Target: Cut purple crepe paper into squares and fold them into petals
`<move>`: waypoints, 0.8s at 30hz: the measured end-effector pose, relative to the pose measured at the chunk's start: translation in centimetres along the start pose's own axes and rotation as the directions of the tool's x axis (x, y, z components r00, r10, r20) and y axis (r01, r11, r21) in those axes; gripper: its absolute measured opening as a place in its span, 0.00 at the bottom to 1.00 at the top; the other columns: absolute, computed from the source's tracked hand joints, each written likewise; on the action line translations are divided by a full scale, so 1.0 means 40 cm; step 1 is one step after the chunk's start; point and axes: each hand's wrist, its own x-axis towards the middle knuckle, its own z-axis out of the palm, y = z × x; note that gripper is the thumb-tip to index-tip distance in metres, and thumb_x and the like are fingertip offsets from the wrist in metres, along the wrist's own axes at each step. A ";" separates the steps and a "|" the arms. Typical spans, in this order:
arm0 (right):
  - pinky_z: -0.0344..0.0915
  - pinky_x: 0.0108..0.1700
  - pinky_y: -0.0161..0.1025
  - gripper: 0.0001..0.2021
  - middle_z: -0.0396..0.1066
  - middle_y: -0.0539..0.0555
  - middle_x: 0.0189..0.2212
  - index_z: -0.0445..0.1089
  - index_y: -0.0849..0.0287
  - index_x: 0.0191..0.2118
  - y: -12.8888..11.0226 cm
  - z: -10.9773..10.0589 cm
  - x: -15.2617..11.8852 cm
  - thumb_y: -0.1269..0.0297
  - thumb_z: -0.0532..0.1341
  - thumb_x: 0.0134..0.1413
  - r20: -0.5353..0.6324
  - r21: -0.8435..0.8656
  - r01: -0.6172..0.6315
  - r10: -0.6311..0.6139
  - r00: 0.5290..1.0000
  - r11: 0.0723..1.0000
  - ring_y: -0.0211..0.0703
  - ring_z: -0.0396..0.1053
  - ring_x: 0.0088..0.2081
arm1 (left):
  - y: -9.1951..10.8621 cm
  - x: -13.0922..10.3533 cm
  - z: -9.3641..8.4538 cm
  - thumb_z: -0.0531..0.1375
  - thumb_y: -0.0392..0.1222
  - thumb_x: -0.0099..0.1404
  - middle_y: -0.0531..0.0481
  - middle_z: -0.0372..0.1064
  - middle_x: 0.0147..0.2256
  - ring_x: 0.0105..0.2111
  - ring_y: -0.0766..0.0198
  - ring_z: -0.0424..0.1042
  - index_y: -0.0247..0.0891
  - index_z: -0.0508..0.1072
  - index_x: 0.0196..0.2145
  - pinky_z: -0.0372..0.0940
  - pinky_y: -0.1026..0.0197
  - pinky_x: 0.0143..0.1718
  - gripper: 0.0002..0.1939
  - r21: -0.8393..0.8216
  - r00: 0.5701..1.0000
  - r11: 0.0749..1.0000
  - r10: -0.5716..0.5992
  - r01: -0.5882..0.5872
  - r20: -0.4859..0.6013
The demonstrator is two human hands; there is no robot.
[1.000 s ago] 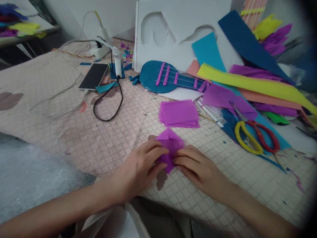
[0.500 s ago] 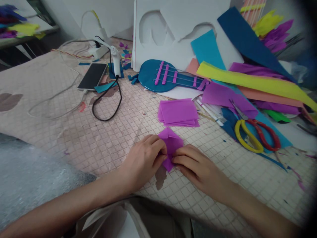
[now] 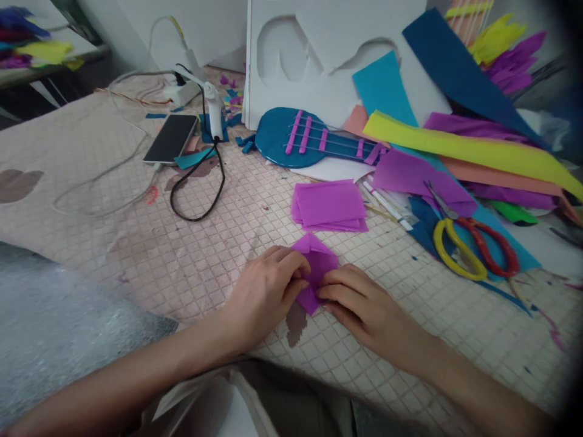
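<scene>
Pinching a folded purple paper sheet (image 3: 322, 261), the left hand (image 3: 269, 280) and right hand (image 3: 367, 300) grip opposite edges; probably light, soft, easily torn, best held along creases.

A pale wall (image 3: 136, 24) was seen at the far left. Before it, another counter (image 3: 93, 56) was set well apart from the main counter (image 3: 104, 240), whose pinkish, grid-patterned covering was marked with brown patches. At near left, a glossy grey surface (image 3: 68, 328) was shown. Soft light was cast throughout.
</scene>
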 end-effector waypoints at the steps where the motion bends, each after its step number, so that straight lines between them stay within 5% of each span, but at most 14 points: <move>1: 0.65 0.51 0.46 0.08 0.65 0.56 0.44 0.66 0.59 0.45 0.000 0.000 0.000 0.72 0.53 0.62 0.002 -0.002 0.003 -0.003 1.000 1.000 0.44 0.63 0.48 | 0.000 0.000 0.000 0.57 0.30 0.62 0.52 0.68 0.34 0.36 0.62 0.65 0.37 0.67 0.34 0.62 0.57 0.37 0.05 -0.004 1.000 1.000 0.000 0.000 -0.002; 12: 0.65 0.51 0.47 0.10 0.65 0.57 0.45 0.65 0.58 0.47 0.000 0.000 -0.002 0.72 0.52 0.63 0.005 -0.033 0.023 -0.022 1.000 0.999 0.46 0.62 0.48 | -0.002 0.001 0.008 0.58 0.30 0.61 0.51 0.68 0.33 0.36 0.62 0.65 0.37 0.67 0.34 0.63 0.58 0.36 0.05 0.005 0.999 1.000 0.015 -0.015 -0.036; 24: 0.67 0.48 0.48 0.18 0.64 0.59 0.45 0.67 0.55 0.52 -0.004 -0.015 -0.001 0.76 0.53 0.59 0.130 -0.128 0.100 -0.083 0.988 0.987 0.49 0.61 0.48 | -0.004 0.005 0.013 0.58 0.31 0.61 0.52 0.68 0.34 0.37 0.61 0.65 0.37 0.67 0.33 0.63 0.57 0.38 0.04 0.013 1.000 1.000 -0.010 0.010 -0.021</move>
